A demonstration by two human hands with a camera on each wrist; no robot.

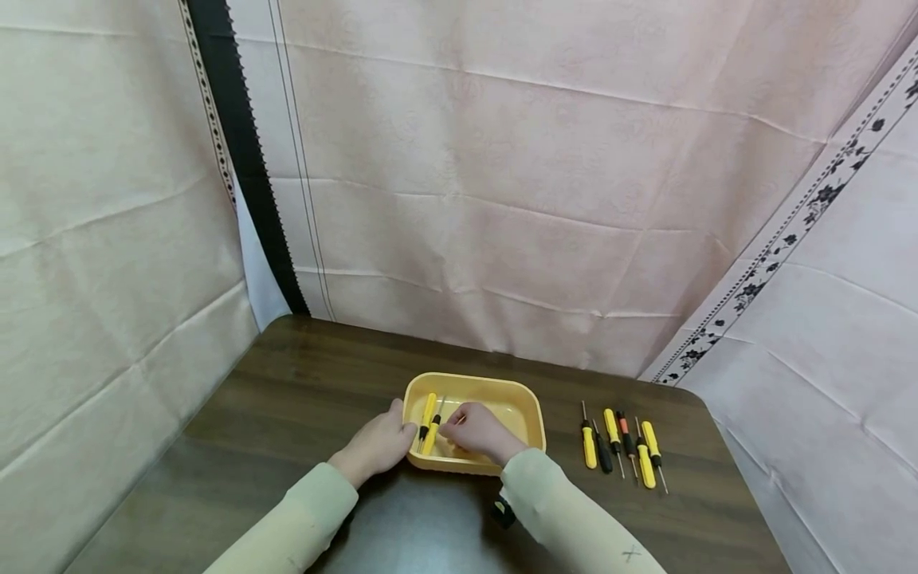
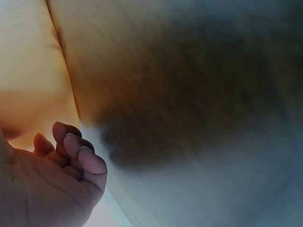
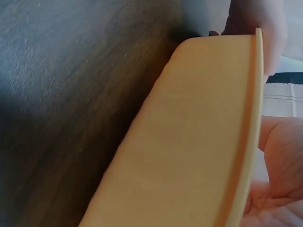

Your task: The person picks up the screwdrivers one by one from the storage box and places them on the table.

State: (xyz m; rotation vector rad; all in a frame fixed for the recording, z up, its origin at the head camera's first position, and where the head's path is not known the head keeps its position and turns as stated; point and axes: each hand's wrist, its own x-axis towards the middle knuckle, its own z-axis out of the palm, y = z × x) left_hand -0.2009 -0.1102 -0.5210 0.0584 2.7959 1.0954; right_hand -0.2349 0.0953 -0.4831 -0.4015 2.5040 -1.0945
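Observation:
A shallow yellow plastic tray [image 1: 527,410] stands on the table. My left hand [image 1: 380,440] holds its left end, thumb by the rim and fingers outside, as the right wrist view also shows at the tray's far end [image 3: 189,118]. Inside lie two yellow-and-black screwdrivers [image 1: 430,402], side by side at the left. My right hand [image 1: 479,430] reaches over the front rim into the tray, fingers curled, just right of those screwdrivers. Whether it pinches something small is hidden. Curled fingers [image 2: 92,161] of the left hand show in the left wrist view.
Several screwdrivers [image 1: 646,470] lie in a loose row on the table right of the tray, mostly yellow-handled, one with a black handle [image 1: 604,454] and one red and black [image 1: 625,434]. Pale cloth [image 1: 502,199] hangs behind the brown wooden table [image 1: 308,383].

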